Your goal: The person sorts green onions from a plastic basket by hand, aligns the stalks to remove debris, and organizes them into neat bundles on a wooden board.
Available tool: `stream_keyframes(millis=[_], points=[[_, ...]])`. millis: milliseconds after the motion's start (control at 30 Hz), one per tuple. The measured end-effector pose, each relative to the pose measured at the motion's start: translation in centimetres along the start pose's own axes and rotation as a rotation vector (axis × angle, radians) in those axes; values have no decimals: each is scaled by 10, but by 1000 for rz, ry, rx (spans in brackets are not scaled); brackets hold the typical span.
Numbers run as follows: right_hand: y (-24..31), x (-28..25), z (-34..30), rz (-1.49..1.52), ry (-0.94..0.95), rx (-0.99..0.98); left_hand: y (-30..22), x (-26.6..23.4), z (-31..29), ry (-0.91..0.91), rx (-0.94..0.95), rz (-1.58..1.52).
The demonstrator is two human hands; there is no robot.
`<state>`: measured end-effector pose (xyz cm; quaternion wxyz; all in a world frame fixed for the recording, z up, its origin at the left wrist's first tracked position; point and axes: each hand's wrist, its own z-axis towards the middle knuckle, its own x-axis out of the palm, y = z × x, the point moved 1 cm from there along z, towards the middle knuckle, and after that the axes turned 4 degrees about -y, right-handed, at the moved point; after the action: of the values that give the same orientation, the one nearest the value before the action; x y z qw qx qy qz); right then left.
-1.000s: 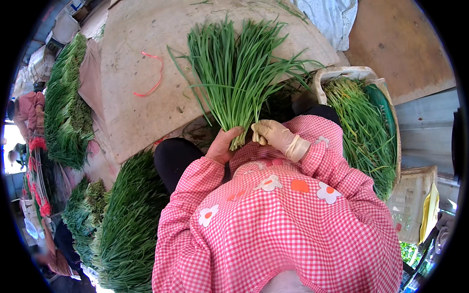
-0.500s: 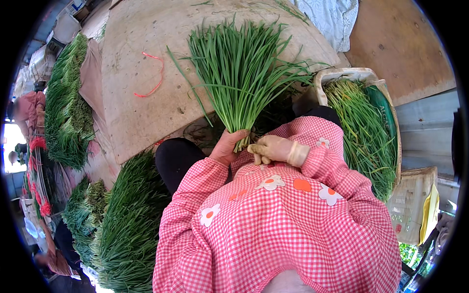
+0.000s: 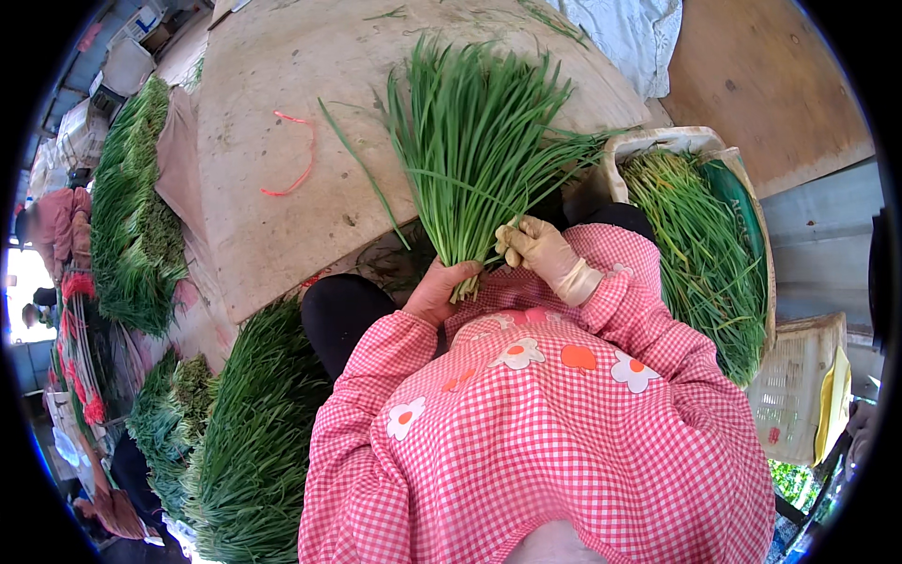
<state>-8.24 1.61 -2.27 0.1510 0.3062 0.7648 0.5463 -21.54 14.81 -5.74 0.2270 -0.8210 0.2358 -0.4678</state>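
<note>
Over the board (image 3: 258,226), green leaves (image 3: 479,141) point lengthwise forward, left hand (image 3: 438,289) gripping stems (image 3: 465,241), right hand (image 3: 545,254) curled, hold unclear.

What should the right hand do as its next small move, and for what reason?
Probably the gloved right hand should draw the stray leaves inward to the bunch: they splay out toward the right, this hand is close to the bunch's right edge, and the bare left hand holds the bunch near its stem ends.
</note>
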Motion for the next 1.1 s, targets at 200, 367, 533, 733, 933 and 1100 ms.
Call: stream_keyframes(millis=[200,367,533,733,933,1100], points=[[15,14,-40,206,369,-3,2,1,1,2,-13,-115],[53,19,-54,293,505,-66,7,0,3,-109,25,-116],[83,-8,-56,38,405,91,-4,-4,0,-7,143,83],[10,-21,-39,-1339,260,-150,-18,11,-8,65,228,152],[12,1,-13,-194,407,5,-23,15,-20,79,229,321],[50,15,-2,481,5,-63,-25,18,-27,71,200,450]])
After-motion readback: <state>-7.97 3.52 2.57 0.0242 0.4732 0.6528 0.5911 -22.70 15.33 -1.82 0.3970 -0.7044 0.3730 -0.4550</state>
